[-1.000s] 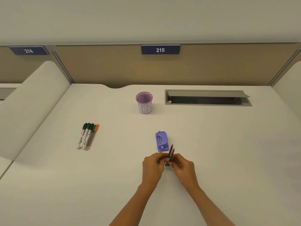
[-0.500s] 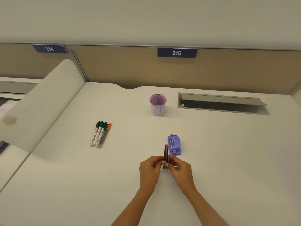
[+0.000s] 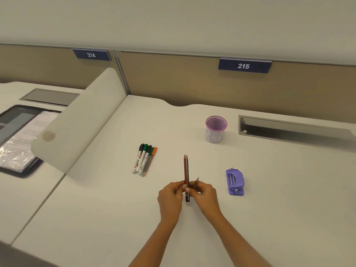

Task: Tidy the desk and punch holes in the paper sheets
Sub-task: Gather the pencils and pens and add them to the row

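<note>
Both hands meet at the desk's near middle around a bundle of pencils (image 3: 186,170), tips pointing away from me. My left hand (image 3: 170,197) pinches two long pencils. My right hand (image 3: 206,195) touches the same bundle and holds a shorter pencil (image 3: 196,183) angled right. A purple hole punch (image 3: 235,182) lies just right of my right hand. Several markers (image 3: 144,159) lie side by side to the left. A purple mesh cup (image 3: 215,129) stands farther back. Paper sheets (image 3: 25,141) lie on the neighbouring desk at far left.
A curved white divider (image 3: 82,120) separates this desk from the left one, where a dark tray (image 3: 11,116) holds the sheets. An open cable slot (image 3: 292,130) sits at back right. A beige partition (image 3: 173,81) carries labels 214 and 215.
The view has swung left, bringing the neighbouring desk into sight. The pencils have moved left, away from the hole punch, and stand more upright between my hands.
</note>
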